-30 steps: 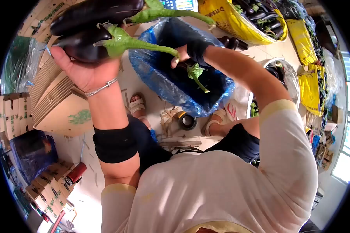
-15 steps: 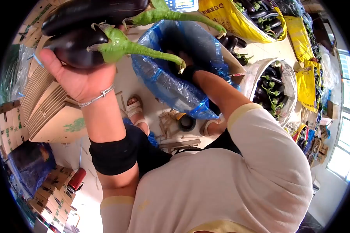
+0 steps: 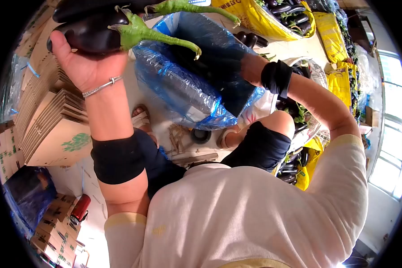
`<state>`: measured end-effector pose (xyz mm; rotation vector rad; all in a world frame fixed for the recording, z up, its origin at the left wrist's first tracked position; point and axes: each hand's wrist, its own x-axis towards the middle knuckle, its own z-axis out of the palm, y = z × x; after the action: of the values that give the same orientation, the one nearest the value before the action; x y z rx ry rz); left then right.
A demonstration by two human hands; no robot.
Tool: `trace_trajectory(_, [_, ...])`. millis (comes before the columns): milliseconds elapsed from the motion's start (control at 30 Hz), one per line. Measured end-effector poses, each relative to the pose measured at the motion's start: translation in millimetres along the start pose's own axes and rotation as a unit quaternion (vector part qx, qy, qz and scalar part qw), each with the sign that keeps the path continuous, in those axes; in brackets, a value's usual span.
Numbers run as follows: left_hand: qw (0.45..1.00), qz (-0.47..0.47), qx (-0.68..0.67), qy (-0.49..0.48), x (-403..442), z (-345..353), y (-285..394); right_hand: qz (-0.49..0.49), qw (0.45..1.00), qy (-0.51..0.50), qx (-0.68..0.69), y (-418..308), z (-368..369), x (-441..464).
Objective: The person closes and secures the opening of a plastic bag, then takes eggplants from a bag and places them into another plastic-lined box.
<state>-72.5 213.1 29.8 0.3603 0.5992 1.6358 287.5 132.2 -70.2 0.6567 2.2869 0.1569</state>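
My left hand is raised at the upper left with its fingers wrapped round two dark eggplants. The nearer eggplant rests above my palm, its green stem pointing right. Behind it lies the longer eggplant, cut off by the top of the view. A blue plastic bag gapes in front of my knees, lining a box; its inside is dark. My right hand, with a black band at the wrist, is at the bag's right rim. Its fingers are mostly hidden, so I cannot tell whether they grip anything.
Flattened cardboard boxes are stacked at left. A yellow sack of eggplants is at the upper right, with a white sack beside my right knee. A black ring-shaped object lies between my feet. A red flask stands lower left.
My right hand has come up out of the blue bag and moved right to its rim. My left hand still holds the eggplants, slightly higher in view.
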Motion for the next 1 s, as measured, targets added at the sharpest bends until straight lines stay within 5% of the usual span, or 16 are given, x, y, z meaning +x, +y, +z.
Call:
trace_trajectory(100, [0.999, -0.024, -0.022, -0.01, 1.0, 0.1, -4.7, 0.036, 0.989, 0.145, -0.012, -4.8, -0.4, -8.8])
trace_trajectory(200, [0.999, -0.02, -0.017, -0.024, 3.8, -1.8, -10.1, 0.042, 0.997, 0.01, -0.065, -1.7, -11.7, -4.7])
trace_trajectory(467, [0.998, -0.051, -0.036, -0.029, 5.3, 0.3, -21.3, 0.156, 0.97, 0.187, 0.018, 12.8, -45.4, -69.6])
trace_trajectory(700, [0.995, -0.072, -0.069, -0.017, -1.1, 3.1, -17.0, 0.295, 0.922, 0.198, 0.156, 22.9, -15.8, -112.0])
trace_trajectory(767, [0.996, -0.052, -0.062, -0.022, 3.7, -2.3, -14.3, 0.306, 0.882, 0.243, 0.263, 23.9, 34.6, -109.5])
trace_trajectory(800, [0.969, -0.125, -0.163, -0.135, 7.4, -8.6, -13.9, 0.332, 0.834, 0.226, 0.378, 14.9, 52.4, -102.1])
trace_trajectory(867, [0.833, -0.256, -0.347, -0.346, 11.3, -22.6, -14.2, 0.35, 0.717, 0.21, 0.565, -2.5, 86.7, -81.8])
trace_trajectory(933, [0.967, -0.125, -0.202, -0.095, -11.9, 16.8, -13.2, 0.273, 0.629, 0.294, 0.666, -15.9, 137.7, -53.7])
trace_trajectory(967, [0.991, -0.053, -0.118, 0.039, -20.0, 30.4, -13.4, 0.221, 0.651, 0.266, 0.676, -14.3, 131.1, -48.7])
trace_trajectory(1000, [0.969, -0.122, -0.193, -0.089, -11.3, 15.7, -13.2, 0.195, 0.547, 0.279, 0.765, -22.1, 112.5, -45.2])
